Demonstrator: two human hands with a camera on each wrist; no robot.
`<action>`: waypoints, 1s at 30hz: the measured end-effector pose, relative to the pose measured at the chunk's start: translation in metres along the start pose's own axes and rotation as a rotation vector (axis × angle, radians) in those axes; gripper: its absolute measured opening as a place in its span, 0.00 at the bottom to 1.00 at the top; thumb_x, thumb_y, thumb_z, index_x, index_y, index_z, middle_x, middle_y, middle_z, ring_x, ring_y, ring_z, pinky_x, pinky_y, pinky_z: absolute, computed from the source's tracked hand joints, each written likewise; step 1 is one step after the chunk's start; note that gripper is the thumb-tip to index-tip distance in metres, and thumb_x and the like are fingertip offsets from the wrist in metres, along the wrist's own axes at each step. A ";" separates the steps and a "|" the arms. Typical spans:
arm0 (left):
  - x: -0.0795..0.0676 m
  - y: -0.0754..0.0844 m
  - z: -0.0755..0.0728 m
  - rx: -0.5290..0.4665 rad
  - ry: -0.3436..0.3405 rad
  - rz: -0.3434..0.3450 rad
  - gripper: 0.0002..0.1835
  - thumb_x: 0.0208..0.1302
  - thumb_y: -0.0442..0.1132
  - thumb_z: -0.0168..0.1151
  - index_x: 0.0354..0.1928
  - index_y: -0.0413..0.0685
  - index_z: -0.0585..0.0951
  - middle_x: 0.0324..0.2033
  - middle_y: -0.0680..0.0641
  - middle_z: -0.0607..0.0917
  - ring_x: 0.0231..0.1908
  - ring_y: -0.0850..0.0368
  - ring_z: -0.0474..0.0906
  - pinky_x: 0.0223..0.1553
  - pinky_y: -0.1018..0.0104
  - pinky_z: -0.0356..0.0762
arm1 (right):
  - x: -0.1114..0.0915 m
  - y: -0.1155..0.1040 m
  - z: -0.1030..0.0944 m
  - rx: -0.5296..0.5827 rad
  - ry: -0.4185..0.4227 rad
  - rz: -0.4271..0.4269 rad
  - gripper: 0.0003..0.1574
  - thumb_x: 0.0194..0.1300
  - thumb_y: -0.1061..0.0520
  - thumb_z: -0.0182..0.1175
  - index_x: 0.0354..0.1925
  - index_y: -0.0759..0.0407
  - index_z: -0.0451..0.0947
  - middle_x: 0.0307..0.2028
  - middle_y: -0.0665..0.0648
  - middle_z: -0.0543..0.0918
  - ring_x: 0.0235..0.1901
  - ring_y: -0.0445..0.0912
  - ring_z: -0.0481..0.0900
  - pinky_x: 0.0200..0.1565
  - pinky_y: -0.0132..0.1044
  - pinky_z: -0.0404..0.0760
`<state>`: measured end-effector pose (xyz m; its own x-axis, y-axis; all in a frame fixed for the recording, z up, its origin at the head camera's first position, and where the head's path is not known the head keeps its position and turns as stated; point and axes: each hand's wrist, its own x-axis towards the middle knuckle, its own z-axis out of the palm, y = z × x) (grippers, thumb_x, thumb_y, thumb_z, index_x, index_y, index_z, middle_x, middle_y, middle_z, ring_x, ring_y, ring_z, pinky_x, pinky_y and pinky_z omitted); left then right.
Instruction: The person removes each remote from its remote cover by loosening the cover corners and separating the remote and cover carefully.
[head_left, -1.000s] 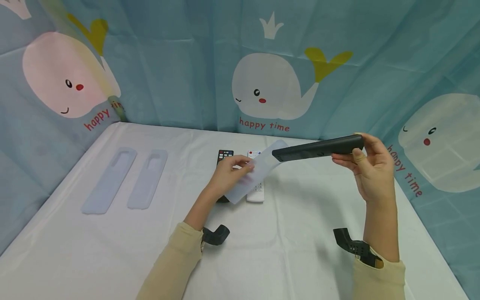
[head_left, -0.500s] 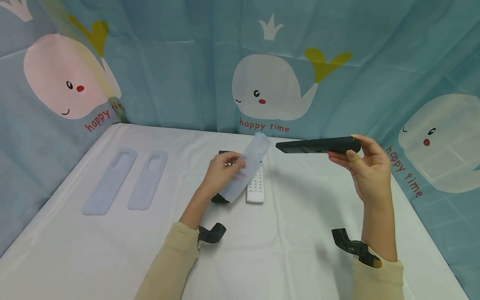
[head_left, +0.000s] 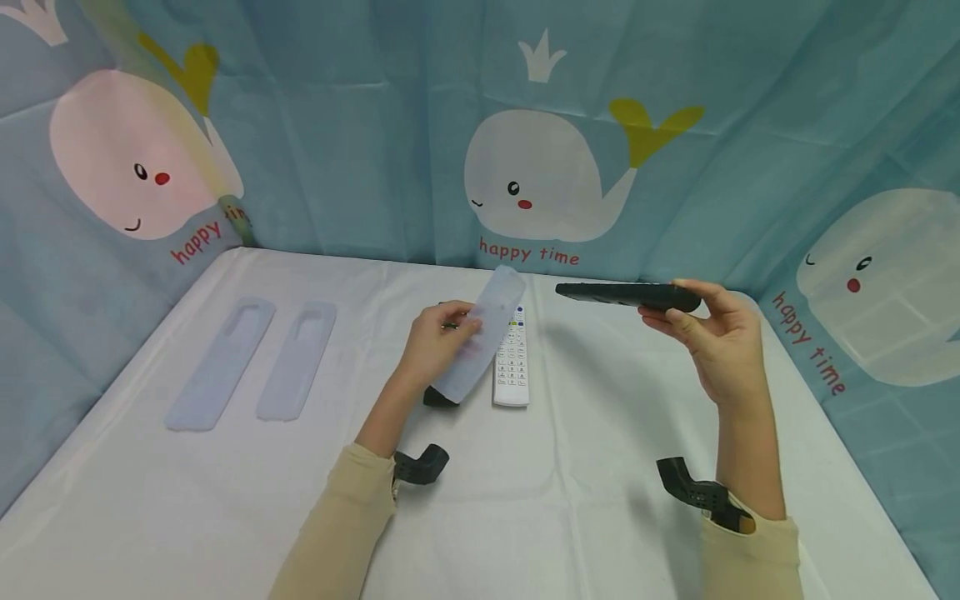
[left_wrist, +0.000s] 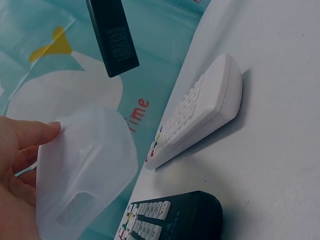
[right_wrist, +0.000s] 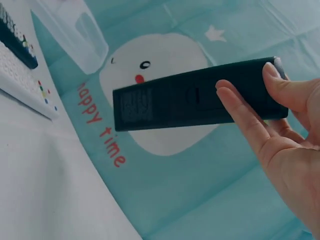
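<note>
My left hand (head_left: 433, 343) pinches a translucent silicone remote cover (head_left: 483, 337) between thumb and fingers, tilted above the table. In the left wrist view the cover (left_wrist: 90, 170) shows a cut-out window near its lower end. Off to the right, my right hand (head_left: 716, 337) grips one end of a black remote control (head_left: 622, 293), held level in the air. Its back (right_wrist: 185, 97), with label and battery lid, faces the right wrist camera. The remote and the cover are apart. Under the left hand lies another black remote (left_wrist: 175, 220), mostly hidden in the head view.
A white remote (head_left: 512, 367) lies on the white-clothed table (head_left: 480, 517), partly behind the held cover. Two more translucent covers, a longer one (head_left: 213, 379) and a shorter one (head_left: 292, 375), lie flat at the left. A blue whale-print curtain (head_left: 360, 150) stands behind.
The cover and the black remote, touching or overlapping a second ago, have come apart. My left hand moved slightly left with the cover; the remote turned level and my right hand shifted slightly left.
</note>
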<state>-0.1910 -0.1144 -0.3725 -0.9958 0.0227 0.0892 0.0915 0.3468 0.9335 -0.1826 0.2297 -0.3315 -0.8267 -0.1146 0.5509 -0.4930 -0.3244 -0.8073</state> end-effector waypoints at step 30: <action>0.002 -0.006 -0.023 -0.057 0.058 0.000 0.16 0.75 0.35 0.64 0.60 0.36 0.84 0.44 0.38 0.85 0.33 0.59 0.83 0.37 0.73 0.79 | 0.002 0.021 0.010 -0.075 0.124 0.108 0.14 0.78 0.70 0.54 0.47 0.73 0.87 0.46 0.59 0.86 0.39 0.50 0.93 0.45 0.42 0.90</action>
<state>-0.1932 -0.1381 -0.3700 -0.9937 -0.0322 0.1075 0.0935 0.2930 0.9515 -0.1920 0.2132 -0.3453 -0.9007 -0.0268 0.4336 -0.4146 -0.2452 -0.8763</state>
